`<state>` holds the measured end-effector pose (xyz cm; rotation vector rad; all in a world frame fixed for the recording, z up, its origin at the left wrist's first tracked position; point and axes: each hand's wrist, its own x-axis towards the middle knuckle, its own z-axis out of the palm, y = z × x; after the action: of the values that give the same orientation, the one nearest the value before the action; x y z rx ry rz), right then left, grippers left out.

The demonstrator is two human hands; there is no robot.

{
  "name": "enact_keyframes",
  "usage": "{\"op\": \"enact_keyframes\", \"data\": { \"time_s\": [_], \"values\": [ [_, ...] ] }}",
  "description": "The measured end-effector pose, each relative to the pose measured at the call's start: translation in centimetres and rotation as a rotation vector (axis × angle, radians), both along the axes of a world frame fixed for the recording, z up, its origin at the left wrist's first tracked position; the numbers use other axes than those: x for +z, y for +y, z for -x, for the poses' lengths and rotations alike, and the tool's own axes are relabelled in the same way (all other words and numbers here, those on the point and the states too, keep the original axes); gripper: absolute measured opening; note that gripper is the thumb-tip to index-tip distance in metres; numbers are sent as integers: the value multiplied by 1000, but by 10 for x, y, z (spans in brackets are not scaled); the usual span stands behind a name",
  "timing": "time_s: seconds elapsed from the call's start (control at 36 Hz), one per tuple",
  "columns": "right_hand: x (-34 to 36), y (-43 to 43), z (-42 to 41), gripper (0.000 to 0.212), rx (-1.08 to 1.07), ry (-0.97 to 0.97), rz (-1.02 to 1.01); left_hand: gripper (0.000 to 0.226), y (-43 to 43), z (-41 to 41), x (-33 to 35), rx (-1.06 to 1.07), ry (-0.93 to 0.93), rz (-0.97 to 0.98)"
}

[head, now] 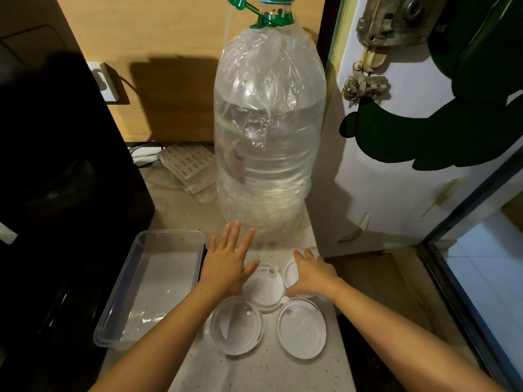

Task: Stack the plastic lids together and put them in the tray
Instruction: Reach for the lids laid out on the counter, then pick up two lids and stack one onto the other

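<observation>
Lids everywhere on this pale speckled tabletop (254, 372), four of them clustered just in front of the big water bottle (268, 137), which stands upright, wrapped in crinkled clear film, with a green cap on top. Using that bottle as the landmark: the clear tray (119, 315) sits in front of it and off to the left, nothing inside it, its long side running toward the camera. Straight in front of the bottle lies the centre lid (264, 287), white-rimmed and flat on the tabletop. Nearer the camera are two more, the near-left lid (236, 329) and the near-right lid (301, 328), both lying flat, each touching or almost touching the centre one. In front of the bottle and slightly right is the far-right lid (291, 271), and the right hand (312, 274) is draped over it, fingers curled around its far rim and thumb at the near edge, gripping it; whether it is lifted off the tabletop is impossible to tell. The left hand (229, 263) is spread wide, fingers splayed, empty, between the tray and the centre lid, with its thumb just at the edge of that lid. Left of the bottle a dark appliance (56, 165) fills the side, and behind the bottle's left flank lies a white slotted piece (186, 162) beside some cables
</observation>
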<state>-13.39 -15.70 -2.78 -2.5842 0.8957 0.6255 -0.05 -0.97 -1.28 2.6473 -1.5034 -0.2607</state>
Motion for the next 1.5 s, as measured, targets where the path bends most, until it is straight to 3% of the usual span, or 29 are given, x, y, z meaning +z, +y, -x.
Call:
{"op": "enact_keyframes", "data": {
  "time_s": [0.22,0.42,0.47,0.61,0.72,0.89,1.14,1.36,1.5],
  "values": [
    [17,-13,-1,93,-11,-126,27,70,-3,2,9,18,77,67],
    [65,-27,-7,103,-5,-350,33,75,-15,-9,27,76,297,237],
    [83,-27,-9,102,12,-425,32,81,-20,-12,38,75,466,345],
    [122,-22,-18,103,134,-637,29,95,-28,-14,70,108,1104,540],
    [143,-11,-22,102,272,-789,-26,122,-33,-18,82,64,1474,626],
    [154,5,-30,100,535,-802,40,84,-30,-14,99,-222,1709,685],
    [157,18,-37,95,699,-728,50,59,-19,-17,97,-294,1737,632],
    [156,20,-42,112,726,-713,33,64,-15,-25,90,-340,1742,609],
    [154,13,-43,125,588,-786,-75,70,-11,-32,87,-320,1757,662]
  ]
}}
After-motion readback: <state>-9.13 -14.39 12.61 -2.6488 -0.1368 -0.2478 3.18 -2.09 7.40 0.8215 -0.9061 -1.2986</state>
